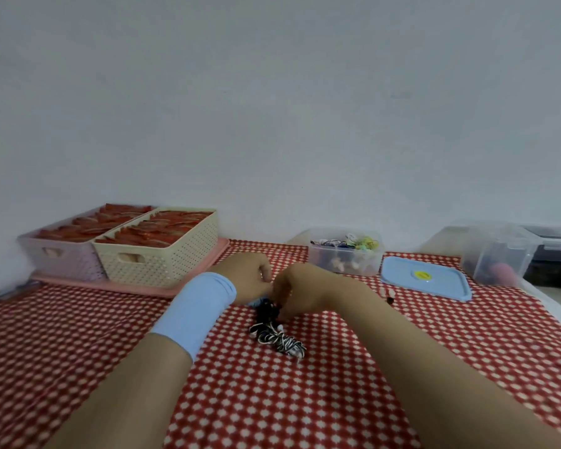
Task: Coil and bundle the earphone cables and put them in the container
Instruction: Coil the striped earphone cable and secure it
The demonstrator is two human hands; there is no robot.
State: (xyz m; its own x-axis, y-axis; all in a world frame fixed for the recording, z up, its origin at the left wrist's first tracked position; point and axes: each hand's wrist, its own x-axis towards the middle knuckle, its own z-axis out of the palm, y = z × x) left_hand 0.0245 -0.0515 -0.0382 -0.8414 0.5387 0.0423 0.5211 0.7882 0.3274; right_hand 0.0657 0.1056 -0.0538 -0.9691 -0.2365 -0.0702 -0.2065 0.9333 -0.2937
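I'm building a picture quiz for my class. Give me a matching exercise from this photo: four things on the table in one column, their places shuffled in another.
Things
1. blue lid
2. cream basket
3. clear container
4. striped cable bundle

Places
A. by the wall, holding colourful earphones
B. on the cloth, nearest the camera
C. on the pink tray, far left
D. flat on the cloth, just right of the earphones' box

Pairs: 1-D, 2-C, 3-A, 4-B

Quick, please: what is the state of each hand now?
Left hand: fingers curled, its hold cannot be told.
Right hand: pinches the black cable.
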